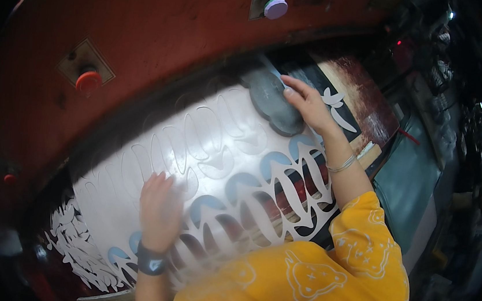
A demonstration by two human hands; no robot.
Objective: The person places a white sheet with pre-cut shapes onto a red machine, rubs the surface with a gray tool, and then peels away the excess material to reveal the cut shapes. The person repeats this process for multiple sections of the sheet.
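Note:
A large white sheet (201, 138) lies slanted under my hands, with curved outlines marked across its upper part. Its near side is a web of cut-out openings (268, 202). My left hand (161, 206), slightly blurred, lies flat over the sheet with its fingers stretched out and nothing visible in them. At the sheet's far right rests a dark grey rounded cutting die (277, 104) with a light blue edge. My right hand (309, 103) grips the die's upper right edge between thumb and fingers. Its underside is hidden.
A red machine beam (177, 28) spans the far side, bearing a red button (88, 81) and a pale button (276, 9). Loose white cut pieces (78, 245) heap at the lower left. A few white pieces (338, 106) lie beyond my right hand. A greenish surface (404, 172) stands right.

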